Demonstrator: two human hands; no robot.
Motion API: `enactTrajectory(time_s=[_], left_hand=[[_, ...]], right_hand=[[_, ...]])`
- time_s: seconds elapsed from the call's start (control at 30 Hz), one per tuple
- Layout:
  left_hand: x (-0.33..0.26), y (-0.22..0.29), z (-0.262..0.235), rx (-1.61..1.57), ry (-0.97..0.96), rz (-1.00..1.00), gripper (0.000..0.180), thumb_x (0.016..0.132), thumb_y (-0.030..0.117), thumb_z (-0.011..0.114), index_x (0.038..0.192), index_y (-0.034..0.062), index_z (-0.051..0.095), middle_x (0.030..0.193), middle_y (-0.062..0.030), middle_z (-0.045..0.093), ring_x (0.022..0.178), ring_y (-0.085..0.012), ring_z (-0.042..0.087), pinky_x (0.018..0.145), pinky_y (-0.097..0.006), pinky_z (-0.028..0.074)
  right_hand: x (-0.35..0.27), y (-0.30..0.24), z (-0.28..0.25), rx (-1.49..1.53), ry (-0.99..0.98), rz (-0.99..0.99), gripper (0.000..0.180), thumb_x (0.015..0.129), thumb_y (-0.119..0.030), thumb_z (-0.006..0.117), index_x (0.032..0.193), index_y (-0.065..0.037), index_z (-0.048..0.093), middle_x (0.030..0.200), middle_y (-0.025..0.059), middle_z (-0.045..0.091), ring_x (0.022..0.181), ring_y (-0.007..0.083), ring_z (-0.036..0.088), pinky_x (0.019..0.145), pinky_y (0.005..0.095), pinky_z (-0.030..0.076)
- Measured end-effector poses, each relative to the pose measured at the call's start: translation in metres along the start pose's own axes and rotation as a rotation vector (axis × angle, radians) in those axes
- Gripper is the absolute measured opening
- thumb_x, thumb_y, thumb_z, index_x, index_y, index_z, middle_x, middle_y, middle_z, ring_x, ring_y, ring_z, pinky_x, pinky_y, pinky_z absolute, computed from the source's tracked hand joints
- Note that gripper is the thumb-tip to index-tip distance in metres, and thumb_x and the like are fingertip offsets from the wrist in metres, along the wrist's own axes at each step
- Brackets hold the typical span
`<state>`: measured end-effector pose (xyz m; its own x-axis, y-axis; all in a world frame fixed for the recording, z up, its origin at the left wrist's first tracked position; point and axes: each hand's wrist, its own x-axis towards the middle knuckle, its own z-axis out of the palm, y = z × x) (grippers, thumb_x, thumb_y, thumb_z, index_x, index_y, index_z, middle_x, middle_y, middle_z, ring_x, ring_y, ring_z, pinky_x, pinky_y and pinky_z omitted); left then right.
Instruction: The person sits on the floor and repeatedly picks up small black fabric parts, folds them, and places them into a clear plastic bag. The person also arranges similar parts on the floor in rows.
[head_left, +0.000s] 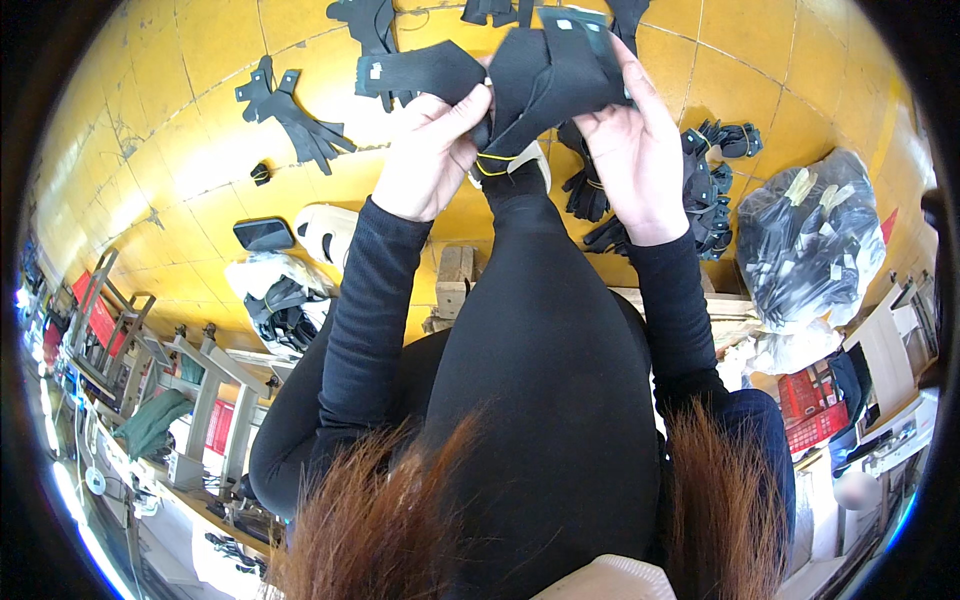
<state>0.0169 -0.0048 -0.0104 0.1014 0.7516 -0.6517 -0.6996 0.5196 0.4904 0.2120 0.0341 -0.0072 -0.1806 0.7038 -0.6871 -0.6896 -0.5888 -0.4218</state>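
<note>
Black fabric pieces [548,85] with small white labels and dark green edges are held up between my two hands, above my outstretched leg. My left hand [432,150] pinches them between thumb and fingers at their lower left; one strip with a label sticks out leftward over it. My right hand [637,140] grips the right side, palm partly showing, some fingertips hidden behind the cloth. A thin yellow band [497,165] shows just below the pieces, near my ankle; whether it is round the cloth I cannot tell.
Flat black pieces [297,118] lie on the yellow tiled floor [180,130]. Banded black bundles [707,190] lie to the right, beside a full clear plastic bag [808,240]. A phone [263,235], a white slipper [326,236], another bag [283,300] and a wooden block [456,275] lie left.
</note>
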Motion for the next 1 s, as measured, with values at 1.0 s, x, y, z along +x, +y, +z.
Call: enactTrajectory(time_s=[1.0], left_hand=[[0.008,-0.004,-0.026,0.250,0.187,-0.084,0.034,0.094,0.020,0.052,0.125,0.0079,0.054,0.121,-0.0091,0.061,0.109,-0.0174,0.057,0.097,-0.031,0.040]], right_hand=[[-0.018,-0.037,-0.048,-0.772,0.194,-0.243,0.020,0.094,-0.012,0.055,0.109,0.001,0.059,0.086,0.0037,0.064,0.078,0.0075,0.058,0.073,0.0215,0.047]])
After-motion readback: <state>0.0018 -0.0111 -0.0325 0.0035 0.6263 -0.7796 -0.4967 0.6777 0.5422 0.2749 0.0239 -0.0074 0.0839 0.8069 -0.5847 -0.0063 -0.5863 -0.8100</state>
